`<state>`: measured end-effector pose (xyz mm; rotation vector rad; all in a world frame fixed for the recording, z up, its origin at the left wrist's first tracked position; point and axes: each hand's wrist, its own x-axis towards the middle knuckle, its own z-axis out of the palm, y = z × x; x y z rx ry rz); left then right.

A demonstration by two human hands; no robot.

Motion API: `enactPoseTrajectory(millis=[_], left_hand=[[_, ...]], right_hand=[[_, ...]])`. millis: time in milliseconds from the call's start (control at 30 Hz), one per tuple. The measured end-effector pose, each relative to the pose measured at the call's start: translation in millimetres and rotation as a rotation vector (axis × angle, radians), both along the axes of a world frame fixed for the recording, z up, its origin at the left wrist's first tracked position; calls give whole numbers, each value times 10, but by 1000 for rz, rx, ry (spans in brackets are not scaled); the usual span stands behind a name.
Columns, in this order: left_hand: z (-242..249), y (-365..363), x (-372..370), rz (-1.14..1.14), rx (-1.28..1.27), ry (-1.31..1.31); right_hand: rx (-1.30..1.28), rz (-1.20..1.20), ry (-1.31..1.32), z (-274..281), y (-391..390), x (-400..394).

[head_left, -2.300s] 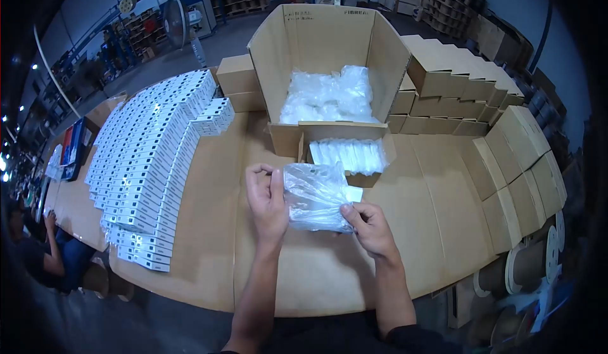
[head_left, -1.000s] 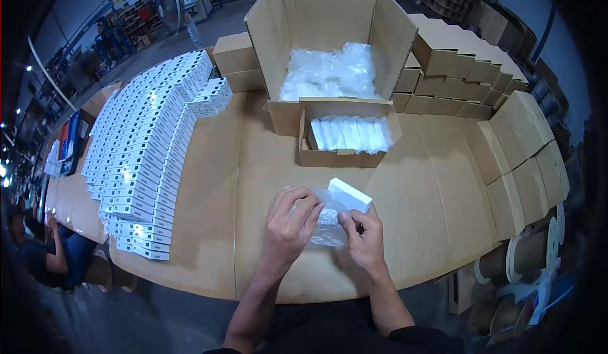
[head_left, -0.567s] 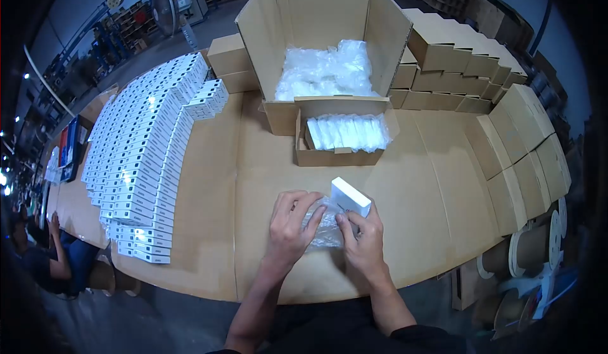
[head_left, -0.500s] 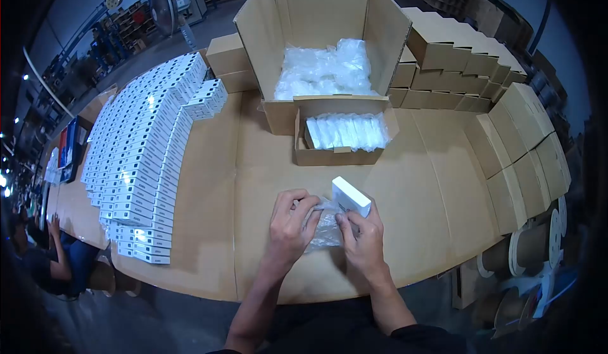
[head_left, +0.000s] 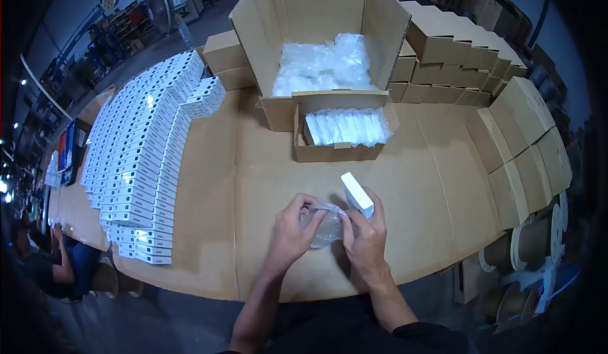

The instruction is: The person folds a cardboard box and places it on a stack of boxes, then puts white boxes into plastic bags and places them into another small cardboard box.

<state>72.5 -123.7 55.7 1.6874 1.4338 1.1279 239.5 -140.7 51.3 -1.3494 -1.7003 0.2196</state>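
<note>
Near the front of the table, my left hand (head_left: 294, 228) pinches the edge of a clear bubble-wrap bag (head_left: 328, 230). My right hand (head_left: 367, 237) grips a small white box (head_left: 356, 194), tilted upright between its fingers. With its thumb and fingertip the same hand also holds the bag's other edge, so the bag's mouth is stretched between both hands. Beyond them stands a small open carton (head_left: 335, 154) with a row of bubble-wrapped white boxes (head_left: 348, 128) in it.
A large open carton (head_left: 323, 5) full of clear bubble bags (head_left: 323, 65) stands at the back. Stacked small white boxes (head_left: 139, 157) cover the left side. Closed brown cartons (head_left: 513, 157) line the right and back right. A seated person (head_left: 60, 262) is at far left.
The bag's mouth has been drawn out wider between my hands. The white box has shifted slightly right and turned more upright in my right hand.
</note>
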Motion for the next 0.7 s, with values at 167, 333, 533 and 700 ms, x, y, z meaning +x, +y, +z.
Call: enactPoseTrajectory(millis=[167,333,533,700], left_hand=[[-72,52,-98,-102,-32,14],[108,100,-95,-119,-33,-17],[282,290,-191,-128,-79,-47],[130,482,-325,-131,-70,-263]], right_hand=[[-77,87,24,25,9,54],[-263,165,220,86,4,116],[-367,237,225,38,-11,194],[-328,261,188,28,-5,188]])
